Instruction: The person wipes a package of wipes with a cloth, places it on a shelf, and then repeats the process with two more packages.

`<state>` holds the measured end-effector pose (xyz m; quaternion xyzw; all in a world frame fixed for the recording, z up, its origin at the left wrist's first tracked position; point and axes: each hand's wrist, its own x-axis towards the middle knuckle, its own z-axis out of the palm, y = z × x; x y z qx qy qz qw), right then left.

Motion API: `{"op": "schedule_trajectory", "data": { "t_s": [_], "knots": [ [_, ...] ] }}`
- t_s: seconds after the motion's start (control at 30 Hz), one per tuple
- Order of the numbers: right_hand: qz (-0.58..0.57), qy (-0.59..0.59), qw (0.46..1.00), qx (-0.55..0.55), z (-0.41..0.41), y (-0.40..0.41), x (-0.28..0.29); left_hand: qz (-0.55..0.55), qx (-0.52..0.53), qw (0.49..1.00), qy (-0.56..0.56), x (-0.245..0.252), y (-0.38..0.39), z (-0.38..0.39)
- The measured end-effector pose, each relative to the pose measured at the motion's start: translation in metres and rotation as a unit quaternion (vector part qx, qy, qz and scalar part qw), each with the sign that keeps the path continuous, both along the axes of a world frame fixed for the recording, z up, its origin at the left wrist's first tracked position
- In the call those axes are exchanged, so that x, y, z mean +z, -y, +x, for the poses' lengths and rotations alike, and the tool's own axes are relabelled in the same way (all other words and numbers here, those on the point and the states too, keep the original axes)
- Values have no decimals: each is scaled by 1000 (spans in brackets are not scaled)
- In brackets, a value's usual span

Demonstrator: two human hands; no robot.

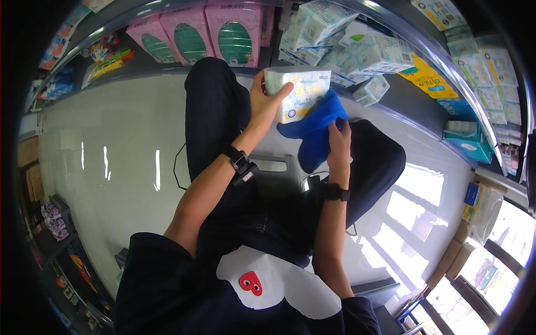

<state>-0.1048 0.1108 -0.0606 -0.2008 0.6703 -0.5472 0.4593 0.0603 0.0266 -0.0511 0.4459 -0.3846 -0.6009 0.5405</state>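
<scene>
My left hand [268,100] grips a white printed pack [307,88] by its left side, thumb across the front face. The pack is boxy and bears yellow writing. In my right hand [339,136] is a blue cloth [316,134], bunched at the fingers. Part of the cloth lies against the pack's lower right corner and the rest hangs below. Both hands are above my bent knees, in front of the low shelf [268,72]. My left palm is hidden behind the pack.
Pink boxes [232,35] with green windows stand on the shelf, left of piled white packs [368,54]. One small pack [372,91] sits at the shelf's front edge. A yellow pack [431,79] lies farther right. Beneath me is a grey stool [276,171]. More shelving [63,251] stands behind left.
</scene>
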Motion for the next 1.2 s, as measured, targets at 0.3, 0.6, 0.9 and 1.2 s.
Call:
{"op": "schedule_trajectory", "data": {
  "t_s": [0.3,0.6,0.9,1.2],
  "knots": [
    [105,-474,822,298,-2,-23,-7,-24,72,997,35,2,11,14],
    [-29,-513,794,326,19,-16,5,-80,79,992,52,-15,15,13],
    [29,-577,752,317,31,-21,-5,-66,66,994,60,-18,13,8],
    [-111,-558,775,273,35,-8,24,-74,82,991,75,-24,16,12]
  ]
}}
